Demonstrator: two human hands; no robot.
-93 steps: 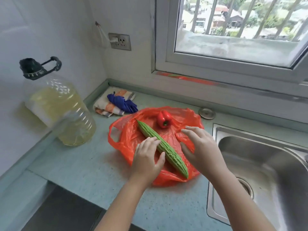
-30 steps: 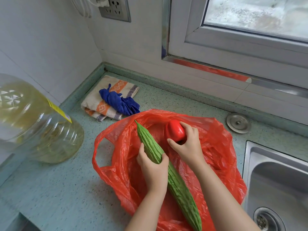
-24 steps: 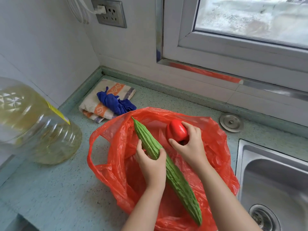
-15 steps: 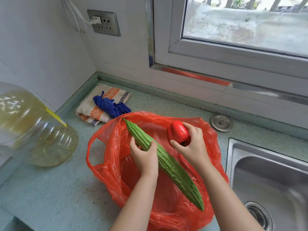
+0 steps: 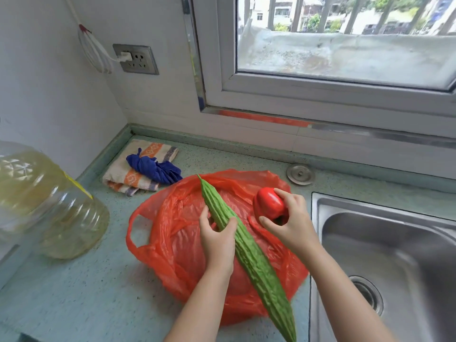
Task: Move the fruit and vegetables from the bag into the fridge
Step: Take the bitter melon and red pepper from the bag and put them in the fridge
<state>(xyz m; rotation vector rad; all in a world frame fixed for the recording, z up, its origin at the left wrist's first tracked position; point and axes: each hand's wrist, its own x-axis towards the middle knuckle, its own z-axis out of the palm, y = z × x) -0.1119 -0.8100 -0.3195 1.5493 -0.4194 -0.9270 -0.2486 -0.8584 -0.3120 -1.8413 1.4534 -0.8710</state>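
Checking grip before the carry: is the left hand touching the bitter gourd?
Touching. Head view: the left hand wraps thumb and fingers round the bitter gourd.

Bare tabletop (image 5: 81, 299) front-left of red bag (image 5: 182, 248) = open room. Big oil jug (image 5: 51, 208) blocks far left; folded cloths (image 5: 143, 169) fill back corner. Sink (image 5: 370, 243) just right of bag, metal plug (image 5: 300, 174) behind.
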